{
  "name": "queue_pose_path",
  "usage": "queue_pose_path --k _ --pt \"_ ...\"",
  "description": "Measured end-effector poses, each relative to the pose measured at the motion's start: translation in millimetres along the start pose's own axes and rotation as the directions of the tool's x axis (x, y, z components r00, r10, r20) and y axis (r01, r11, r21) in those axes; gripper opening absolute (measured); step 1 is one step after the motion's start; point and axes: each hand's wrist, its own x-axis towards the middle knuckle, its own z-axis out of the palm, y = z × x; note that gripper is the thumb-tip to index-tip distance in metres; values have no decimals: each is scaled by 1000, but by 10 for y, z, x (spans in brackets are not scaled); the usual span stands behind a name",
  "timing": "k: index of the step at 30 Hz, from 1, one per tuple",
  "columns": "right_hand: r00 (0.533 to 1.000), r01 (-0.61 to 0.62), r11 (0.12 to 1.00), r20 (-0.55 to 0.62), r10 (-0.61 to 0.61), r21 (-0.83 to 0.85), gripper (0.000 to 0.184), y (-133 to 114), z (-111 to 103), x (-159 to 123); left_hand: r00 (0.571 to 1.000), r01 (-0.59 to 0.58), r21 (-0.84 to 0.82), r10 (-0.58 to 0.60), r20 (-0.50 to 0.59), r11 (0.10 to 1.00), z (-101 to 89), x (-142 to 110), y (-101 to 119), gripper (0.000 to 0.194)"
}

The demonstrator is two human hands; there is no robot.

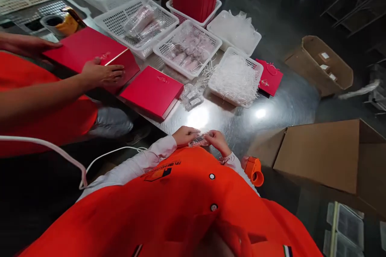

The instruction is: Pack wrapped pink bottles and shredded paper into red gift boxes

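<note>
Packet (198, 140) between the hands (184, 135), box (152, 90) on the table (283, 106) front-left, baskets (175, 65) beyond, carton (318, 154) at right.

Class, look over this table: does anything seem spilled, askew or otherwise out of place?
Yes, slightly: some white shredded paper straggles over the picture-left rim of its basket, towards the neighbouring basket of wrapped items, rather than lying inside. Nothing else stands out.

Bubble-wrapped packet (198, 141) partly hidden

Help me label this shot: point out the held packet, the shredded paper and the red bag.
Held packet (198, 140), head view: middle of its wrap.
Shredded paper (235, 79), head view: middle of the heap.
Red bag (271, 78), head view: front panel.
</note>
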Motion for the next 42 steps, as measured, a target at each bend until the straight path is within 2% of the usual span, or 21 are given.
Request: queue_pose_path --k 3,6,8,10,12,13,16,20,22,24,28,32,35,42 --pt "995 -30 995 -99 20 -99 30 42 -2 29 996 84 -72 -81 40 994 31 31 -42 41" --pt "994 -69 997 -82 70 20 31 86 -29 100 997 77 85 -79 21 993 -3 205 -65 32" --pt "989 -58 975 -121 85 212 40 102 -77 165 987 155 196 -144 -71 968 -100 448 -45 20" --pt "973 2 943 -218 76 334 56 116 -154 225 940 289 259 -223 -257 922 -268 767 13 23" --pt "962 37 941 -267 58 336 55 140 -239 260 874 379 284 -240 -423 881 -469 1091 93 39" --pt "964 29 949 -261 58 315 51 158 -276 265 853 395 295 -228 -470 870 -561 1230 131 47" --pt "982 -39 961 -165 87 275 40 248 -327 226 829 377 356 -140 -541 855 -715 1479 169 59" --pt "988 -106 958 -81 131 265 33 446 -256 119 872 298 536 4 -490 790 -626 1505 -30 74" --pt "982 -149 953 -74 174 264 32 555 -196 75 892 298 604 10 -452 739 -551 1510 -172 81" --pt "975 -195 948 -56 215 254 29 642 -143 45 894 314 617 -4 -449 722 -497 1557 -270 77" --pt "968 -245 947 -1 251 207 15 705 -99 44 896 316 620 -11 -444 718 -400 1728 -281 66" --pt "966 -256 952 13 257 171 13 688 -119 126 897 335 617 -41 -440 712 -265 1821 -224 67" --pt "967 -252 955 7 254 159 14 703 -135 194 888 362 608 -64 -455 707 -205 1768 -254 67" --pt "963 -269 952 40 266 144 16 822 -98 230 919 272 604 -17 -393 749 -106 1492 -338 60"
